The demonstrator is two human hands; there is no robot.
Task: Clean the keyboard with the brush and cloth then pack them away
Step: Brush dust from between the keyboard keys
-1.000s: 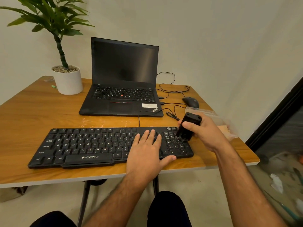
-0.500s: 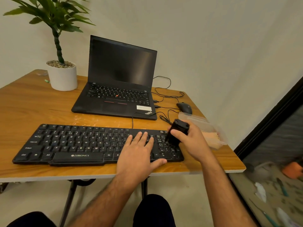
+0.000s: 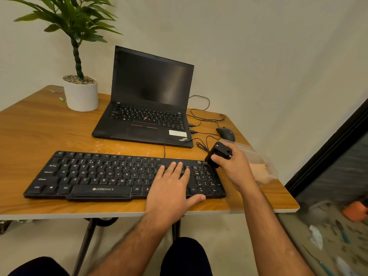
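Note:
A black keyboard [image 3: 103, 174] lies along the front of the wooden table [image 3: 39, 132]. My left hand [image 3: 171, 188] rests flat on its right half, fingers spread, thumb at the front edge. My right hand [image 3: 233, 168] grips a black brush [image 3: 219, 153], held tilted with its lower end on the top right corner of the keyboard, over the number pad. Behind my right hand lies a clear plastic container [image 3: 256, 162] with a peach-coloured cloth [image 3: 258, 170] inside it.
An open black laptop [image 3: 147, 108] stands behind the keyboard, with cables [image 3: 201, 116] and a black mouse [image 3: 226, 133] to its right. A potted plant [image 3: 80, 92] is at the back left. The table's right edge borders a dark glass panel [image 3: 338, 166].
The brush in my right hand has moved slightly back towards the keyboard's top right corner. My left hand stays flat on the keys. The camera view has shifted.

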